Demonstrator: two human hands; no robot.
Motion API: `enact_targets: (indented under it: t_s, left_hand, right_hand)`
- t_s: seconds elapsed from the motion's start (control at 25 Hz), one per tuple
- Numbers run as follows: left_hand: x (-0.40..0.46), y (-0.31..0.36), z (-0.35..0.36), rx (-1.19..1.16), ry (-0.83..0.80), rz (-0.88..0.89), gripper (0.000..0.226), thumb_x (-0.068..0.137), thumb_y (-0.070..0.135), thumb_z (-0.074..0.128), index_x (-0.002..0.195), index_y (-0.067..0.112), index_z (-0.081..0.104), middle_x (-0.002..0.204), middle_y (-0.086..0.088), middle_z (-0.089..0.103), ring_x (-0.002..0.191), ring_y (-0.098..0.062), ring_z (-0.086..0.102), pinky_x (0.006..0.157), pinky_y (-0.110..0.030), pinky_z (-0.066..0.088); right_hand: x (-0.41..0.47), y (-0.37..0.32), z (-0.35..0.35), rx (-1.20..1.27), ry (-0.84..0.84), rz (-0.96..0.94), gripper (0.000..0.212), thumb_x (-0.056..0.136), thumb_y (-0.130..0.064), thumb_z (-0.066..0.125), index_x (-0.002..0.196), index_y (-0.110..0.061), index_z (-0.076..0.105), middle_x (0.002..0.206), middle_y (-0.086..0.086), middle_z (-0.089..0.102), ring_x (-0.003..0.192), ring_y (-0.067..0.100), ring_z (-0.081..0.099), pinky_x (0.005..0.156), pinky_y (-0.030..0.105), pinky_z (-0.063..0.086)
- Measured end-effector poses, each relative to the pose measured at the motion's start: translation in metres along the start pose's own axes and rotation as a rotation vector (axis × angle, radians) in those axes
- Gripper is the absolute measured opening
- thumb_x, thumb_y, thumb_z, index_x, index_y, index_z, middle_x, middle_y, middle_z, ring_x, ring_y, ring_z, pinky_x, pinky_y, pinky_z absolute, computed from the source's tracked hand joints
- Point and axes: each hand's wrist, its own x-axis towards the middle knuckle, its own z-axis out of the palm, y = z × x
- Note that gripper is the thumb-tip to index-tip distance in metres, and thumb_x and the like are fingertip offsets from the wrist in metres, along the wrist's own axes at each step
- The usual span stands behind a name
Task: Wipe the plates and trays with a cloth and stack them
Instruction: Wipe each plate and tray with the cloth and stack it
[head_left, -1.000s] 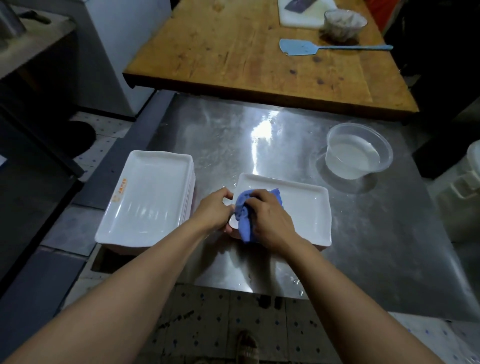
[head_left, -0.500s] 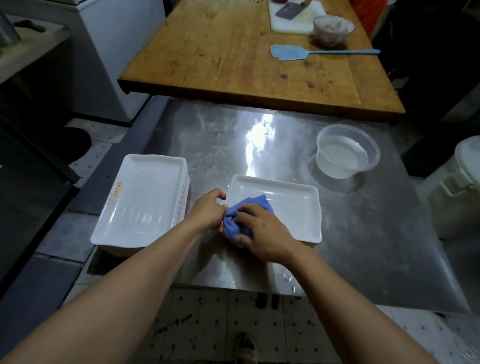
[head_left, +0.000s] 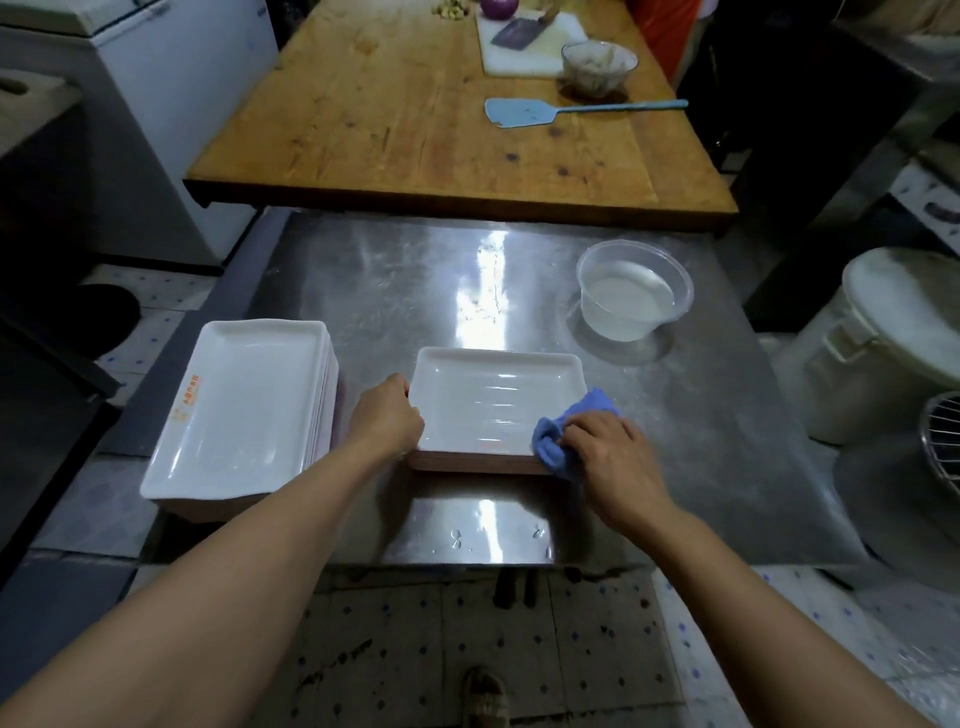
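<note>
White tray (head_left: 493, 395), blue cloth (head_left: 566, 436), orange-marked white stack (head_left: 239, 415), blue-dotted floor (head_left: 467, 623)

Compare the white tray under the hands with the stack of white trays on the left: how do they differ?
The tray lies crosswise, gripped by the left hand, and the right hand holds the blue cloth at its corner. The stack lies lengthwise, untouched, overhanging the steel table. Both are white and rectangular.

A working kitchen: steel worktop (head_left: 519, 270), and beyond it a wooden table (head_left: 415, 130) with cleaver (head_left: 514, 32) and cutting board (head_left: 524, 57).
</note>
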Motion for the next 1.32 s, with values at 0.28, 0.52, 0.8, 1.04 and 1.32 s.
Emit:
enact_targets:
  t_s: [0.28, 0.52, 0.8, 1.04, 1.32]
  left_hand:
    - [-0.028, 0.017, -0.007, 0.217, 0.156, -0.036, 0.036, 0.089, 0.026, 0.053, 0.122, 0.012, 0.047, 0.120, -0.013, 0.057, 0.106, -0.035, 0.056, 0.078, -0.037, 0.045]
    - [-0.057, 0.053, 0.018, 0.332, 0.053, 0.515, 0.021, 0.086, 0.037, 0.062, 0.102, 0.024, 0.067, 0.105, 0.005, 0.058, 0.108, -0.017, 0.047, 0.068, -0.031, 0.041]
    - [-0.054, 0.059, 0.029, 0.383, 0.094, 0.605, 0.006, 0.084, 0.018, 0.063, 0.082, 0.018, 0.069, 0.088, 0.005, 0.059, 0.085, -0.017, 0.057, 0.056, -0.025, 0.026]
    - [-0.069, 0.069, 0.015, 0.294, 0.313, 0.792, 0.011, 0.077, 0.005, 0.067, 0.075, 0.007, 0.057, 0.069, -0.006, 0.057, 0.057, -0.028, 0.054, 0.041, -0.030, 0.029]
    - [-0.062, 0.097, -0.005, 0.207, 0.457, 0.766, 0.009, 0.085, 0.010, 0.062, 0.084, 0.004, 0.056, 0.055, -0.008, 0.057, 0.044, -0.034, 0.053, 0.045, -0.030, 0.028]
  right_hand:
    - [0.004, 0.010, -0.022, 0.237, 0.112, 0.179, 0.027, 0.081, 0.000, 0.058, 0.106, -0.007, 0.065, 0.118, 0.007, 0.055, 0.103, 0.024, 0.052, 0.083, 0.036, 0.048]
    - [0.007, 0.024, -0.039, 0.386, 0.246, 0.268, 0.022, 0.083, 0.001, 0.054, 0.100, 0.000, 0.068, 0.110, 0.016, 0.060, 0.094, 0.028, 0.058, 0.075, 0.025, 0.038]
    - [0.000, 0.037, -0.027, 0.451, 0.219, 0.379, 0.027, 0.084, 0.001, 0.052, 0.105, -0.005, 0.067, 0.117, 0.011, 0.058, 0.093, 0.017, 0.054, 0.075, 0.018, 0.034]
    - [0.007, 0.040, -0.034, 0.494, 0.260, 0.362, 0.024, 0.080, 0.001, 0.050, 0.093, -0.007, 0.069, 0.105, 0.006, 0.060, 0.085, 0.012, 0.049, 0.065, 0.019, 0.031]
    - [0.001, 0.025, -0.062, 0.487, 0.421, 0.331, 0.011, 0.077, 0.005, 0.050, 0.072, 0.005, 0.061, 0.071, 0.016, 0.058, 0.064, 0.022, 0.048, 0.051, 0.025, 0.026]
